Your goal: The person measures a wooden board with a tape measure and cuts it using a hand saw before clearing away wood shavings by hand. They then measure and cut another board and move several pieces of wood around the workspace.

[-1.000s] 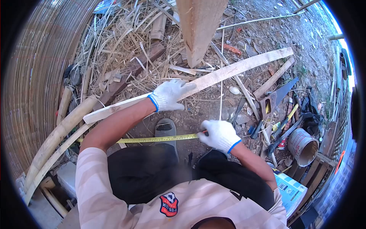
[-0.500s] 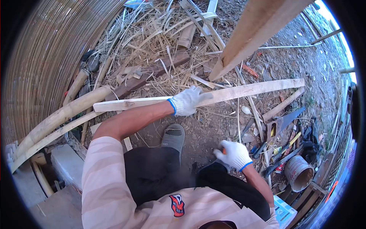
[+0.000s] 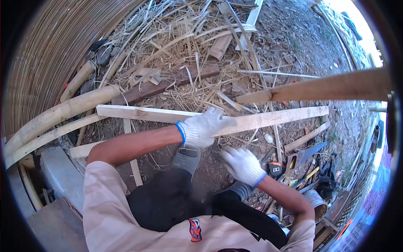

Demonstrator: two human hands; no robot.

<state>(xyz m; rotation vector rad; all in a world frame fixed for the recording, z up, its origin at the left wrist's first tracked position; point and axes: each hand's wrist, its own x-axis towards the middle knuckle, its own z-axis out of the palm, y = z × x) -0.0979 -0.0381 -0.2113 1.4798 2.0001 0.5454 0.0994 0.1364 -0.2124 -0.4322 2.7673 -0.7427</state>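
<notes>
A long pale wooden plank point(image 3: 273, 120) lies crosswise in front of me. My left hand point(image 3: 203, 128), in a white glove, grips the plank near its middle, its fingers over the wood. Below and to the right of it, my right hand point(image 3: 243, 166), also gloved, is in the air near my knee. Its fingers are stretched out, slightly blurred, with nothing seen in them. An orange and black tape measure point(image 3: 275, 169) rests on the ground just right of my right hand.
A thick wooden beam point(image 3: 331, 86) juts in from the right, above the plank. A handsaw point(image 3: 304, 156), hand tools and a bucket point(image 3: 315, 202) are at the right. Wood shavings point(image 3: 168, 54) and a dark board point(image 3: 163, 84) lie beyond; bamboo poles point(image 3: 63, 110) are at the left.
The tape measure, of which only orange showed at my right hand, now lies on the ground. My right hand has risen toward the plank and its fingers have straightened. The view has turned.
</notes>
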